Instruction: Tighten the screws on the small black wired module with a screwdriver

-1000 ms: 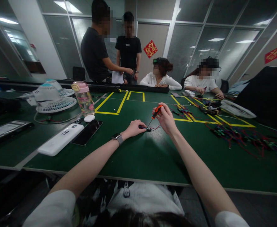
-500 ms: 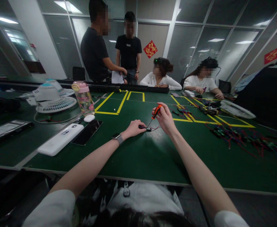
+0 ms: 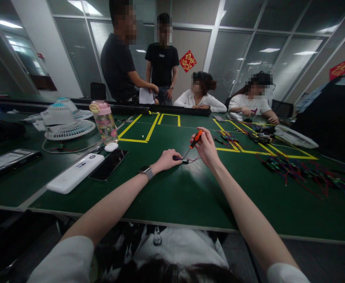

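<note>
My right hand (image 3: 207,150) is closed round a small screwdriver with an orange handle (image 3: 196,138); its thin shaft slants down to the left. The tip meets a small black part (image 3: 184,160) with thin red wires that lies on the green table (image 3: 172,188). My left hand (image 3: 167,159), a watch on its wrist, rests on the table with its fingers pinched on the left end of that black part.
A white box (image 3: 74,173), a dark phone (image 3: 109,164), a pink-lidded bottle (image 3: 104,122) and white fans (image 3: 65,124) stand at the left. Loose wires and parts (image 3: 305,171) lie at the right. Two people sit and two stand at the far side.
Both my hands stay in place on the part. The standing person in the dark shirt has shifted slightly, and a dark-clothed figure at the far right has moved a little.
</note>
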`<state>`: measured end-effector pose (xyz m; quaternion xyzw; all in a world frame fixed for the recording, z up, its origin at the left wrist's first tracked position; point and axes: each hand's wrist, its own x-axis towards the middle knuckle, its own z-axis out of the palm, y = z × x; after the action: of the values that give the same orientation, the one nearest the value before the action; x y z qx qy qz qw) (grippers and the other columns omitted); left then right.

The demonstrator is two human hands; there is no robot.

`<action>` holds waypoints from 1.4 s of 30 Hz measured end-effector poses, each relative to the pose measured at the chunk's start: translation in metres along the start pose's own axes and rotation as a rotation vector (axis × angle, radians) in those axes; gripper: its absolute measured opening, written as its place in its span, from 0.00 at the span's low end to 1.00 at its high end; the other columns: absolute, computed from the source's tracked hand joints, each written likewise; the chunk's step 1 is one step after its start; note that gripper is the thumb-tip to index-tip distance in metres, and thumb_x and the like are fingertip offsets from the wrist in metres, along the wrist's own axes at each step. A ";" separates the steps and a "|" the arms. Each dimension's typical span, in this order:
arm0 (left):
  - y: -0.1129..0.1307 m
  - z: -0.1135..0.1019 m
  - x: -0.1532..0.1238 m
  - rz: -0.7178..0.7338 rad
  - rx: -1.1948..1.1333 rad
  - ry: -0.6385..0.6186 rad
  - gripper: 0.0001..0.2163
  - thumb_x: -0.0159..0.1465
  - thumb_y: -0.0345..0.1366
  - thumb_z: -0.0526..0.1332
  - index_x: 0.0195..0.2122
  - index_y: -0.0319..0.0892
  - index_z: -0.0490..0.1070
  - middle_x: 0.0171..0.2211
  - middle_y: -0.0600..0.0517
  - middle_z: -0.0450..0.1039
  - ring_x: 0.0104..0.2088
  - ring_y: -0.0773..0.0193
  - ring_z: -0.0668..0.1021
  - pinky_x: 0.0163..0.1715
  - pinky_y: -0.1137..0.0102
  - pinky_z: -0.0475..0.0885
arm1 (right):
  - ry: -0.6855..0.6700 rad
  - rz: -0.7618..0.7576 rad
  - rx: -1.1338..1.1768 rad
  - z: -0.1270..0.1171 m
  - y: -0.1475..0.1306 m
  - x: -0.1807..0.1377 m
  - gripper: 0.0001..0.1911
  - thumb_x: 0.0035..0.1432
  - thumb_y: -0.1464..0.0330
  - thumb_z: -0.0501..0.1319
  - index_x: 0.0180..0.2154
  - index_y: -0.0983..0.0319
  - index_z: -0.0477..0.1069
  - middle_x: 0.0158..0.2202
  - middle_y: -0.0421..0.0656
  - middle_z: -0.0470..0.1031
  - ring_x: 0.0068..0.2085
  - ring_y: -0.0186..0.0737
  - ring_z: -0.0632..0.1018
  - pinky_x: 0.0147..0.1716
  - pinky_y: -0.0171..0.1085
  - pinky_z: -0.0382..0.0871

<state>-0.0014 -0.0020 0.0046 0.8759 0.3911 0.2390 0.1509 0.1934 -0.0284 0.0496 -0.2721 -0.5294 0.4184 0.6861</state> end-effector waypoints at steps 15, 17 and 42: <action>0.005 -0.004 -0.001 -0.008 0.010 -0.009 0.09 0.67 0.40 0.66 0.44 0.45 0.83 0.40 0.49 0.79 0.42 0.57 0.77 0.45 0.66 0.68 | 0.018 0.017 0.053 -0.003 -0.003 0.000 0.15 0.56 0.53 0.71 0.42 0.50 0.75 0.32 0.35 0.76 0.35 0.37 0.77 0.38 0.38 0.76; 0.005 -0.004 -0.002 -0.008 0.007 -0.010 0.09 0.67 0.39 0.67 0.45 0.45 0.83 0.40 0.49 0.79 0.42 0.57 0.77 0.45 0.65 0.68 | 0.021 0.021 0.067 -0.004 -0.002 0.001 0.16 0.56 0.53 0.71 0.45 0.49 0.75 0.34 0.36 0.78 0.36 0.37 0.78 0.38 0.38 0.75; 0.003 -0.002 -0.001 -0.010 0.006 -0.002 0.08 0.67 0.39 0.67 0.44 0.45 0.83 0.40 0.49 0.79 0.43 0.57 0.78 0.46 0.65 0.68 | 0.038 0.070 0.136 -0.002 -0.004 0.002 0.20 0.50 0.49 0.74 0.38 0.52 0.74 0.33 0.36 0.79 0.35 0.36 0.79 0.37 0.37 0.76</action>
<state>-0.0010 -0.0043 0.0070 0.8746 0.3959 0.2362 0.1499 0.1969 -0.0286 0.0532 -0.2509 -0.4768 0.4720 0.6978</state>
